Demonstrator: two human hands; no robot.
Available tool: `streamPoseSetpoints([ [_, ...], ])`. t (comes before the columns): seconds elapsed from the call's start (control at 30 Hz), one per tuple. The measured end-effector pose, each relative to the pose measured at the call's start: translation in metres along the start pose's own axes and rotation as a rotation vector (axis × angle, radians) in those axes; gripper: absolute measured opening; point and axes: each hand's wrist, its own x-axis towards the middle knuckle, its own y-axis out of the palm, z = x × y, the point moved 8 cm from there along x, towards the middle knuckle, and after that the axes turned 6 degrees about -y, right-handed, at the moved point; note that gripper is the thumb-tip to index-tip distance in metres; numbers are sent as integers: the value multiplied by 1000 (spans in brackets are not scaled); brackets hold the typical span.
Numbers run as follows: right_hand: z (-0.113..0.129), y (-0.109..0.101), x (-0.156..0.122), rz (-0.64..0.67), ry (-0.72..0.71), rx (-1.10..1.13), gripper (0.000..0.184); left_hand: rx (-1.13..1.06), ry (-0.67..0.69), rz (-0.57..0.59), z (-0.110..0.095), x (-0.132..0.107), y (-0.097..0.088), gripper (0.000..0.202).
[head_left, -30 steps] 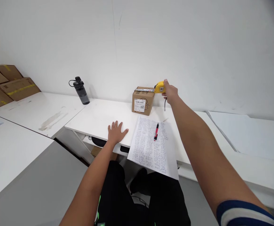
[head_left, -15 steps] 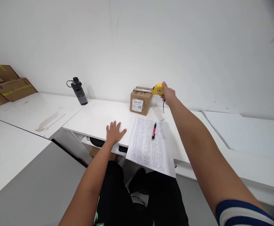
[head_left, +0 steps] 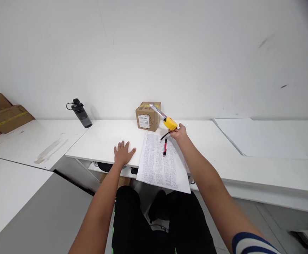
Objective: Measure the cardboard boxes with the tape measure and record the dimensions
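My right hand [head_left: 179, 133] grips a yellow tape measure [head_left: 170, 123] by its case. The silver blade sticks out a short way up and to the left, in front of the small cardboard box [head_left: 140, 113]; whether it touches the box I cannot tell. A dark wrist strap dangles from the case. The box bears a white label and yellow tape on top. Below it lies a sheet covered in handwriting [head_left: 156, 165], overhanging the desk's front edge, with a red and black pen [head_left: 165, 147] on it. My left hand [head_left: 123, 153] rests flat on the desk, fingers spread, holding nothing.
A dark water bottle [head_left: 82, 113] stands on the desk to the left, near the wall. Farther left are several cardboard boxes [head_left: 8, 118]. Large white sheets [head_left: 259, 137] lie on the right of the desk [head_left: 222, 162]. The wall [head_left: 185, 53] rises directly behind.
My right hand has drawn the tape measure back from the box top, lower and nearer to me, its blade now tilted. The left hand stays on the desk. My view has shifted slightly.
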Motion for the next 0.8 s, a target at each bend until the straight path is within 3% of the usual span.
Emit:
streamPoseSetpoints([
  [0.13,5,-17,-9,-37,11,142,53,19,-7,8,0,2,-1,83],
  [0.23,23,-31,-16,-23,-75,340,59,35,-15,-1,0,1,-5,82],
  [0.37,40,-57,-21,-45,-200,544,42,67,-25,-14,0,0,-10,80],
  [0.5,46,-68,-21,19,-244,717,35,117,-25,-33,-3,1,-15,78],
  [0.6,46,-65,-20,60,-244,844,36,140,-25,-57,-6,3,-17,76],
  [0.73,29,-41,-19,135,-96,839,36,89,-42,-40,-5,4,-17,76],
  [0.8,17,-28,-21,167,-40,815,35,55,-8,-132,-11,-1,-29,74],
])
